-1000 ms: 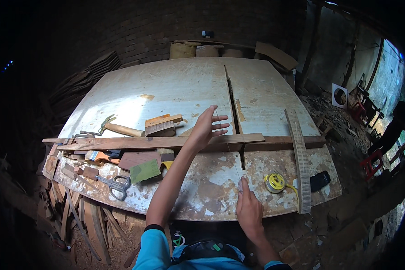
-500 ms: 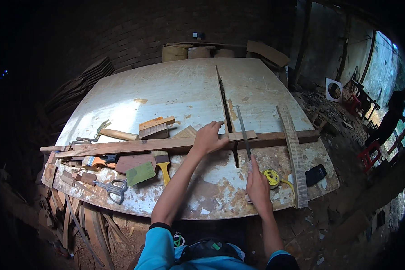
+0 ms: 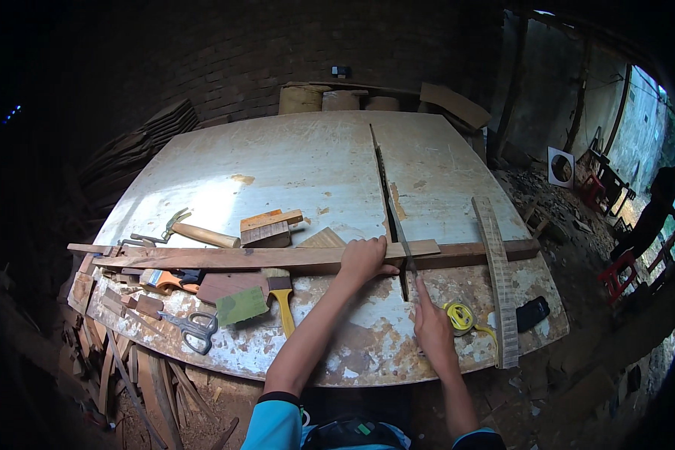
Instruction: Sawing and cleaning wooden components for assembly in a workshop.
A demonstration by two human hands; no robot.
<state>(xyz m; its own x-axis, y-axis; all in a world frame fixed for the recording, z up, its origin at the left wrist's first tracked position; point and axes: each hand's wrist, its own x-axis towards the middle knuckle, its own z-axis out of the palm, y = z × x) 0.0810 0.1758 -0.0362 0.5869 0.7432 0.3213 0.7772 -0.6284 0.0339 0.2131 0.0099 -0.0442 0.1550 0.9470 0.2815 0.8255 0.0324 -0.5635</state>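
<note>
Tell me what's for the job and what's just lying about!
Seemingly in use:
long brown wooden strip, under left hand
thin grey metal blade, in right hand

Lying about:
wooden-handled claw hammer
yellow-handled paintbrush
yellow tape measure

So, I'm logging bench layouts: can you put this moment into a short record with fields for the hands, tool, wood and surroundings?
Left hand: gripping the long wooden strip near its right end
Right hand: gripping a long, thin metal tool
Tool position: crossing the strip just right of the left hand; contact unclear
Left side: hammer, yellow-handled brush, scissors
Right side: yellow tape measure, rough plank
Surface: worn table with a narrow slot
</note>
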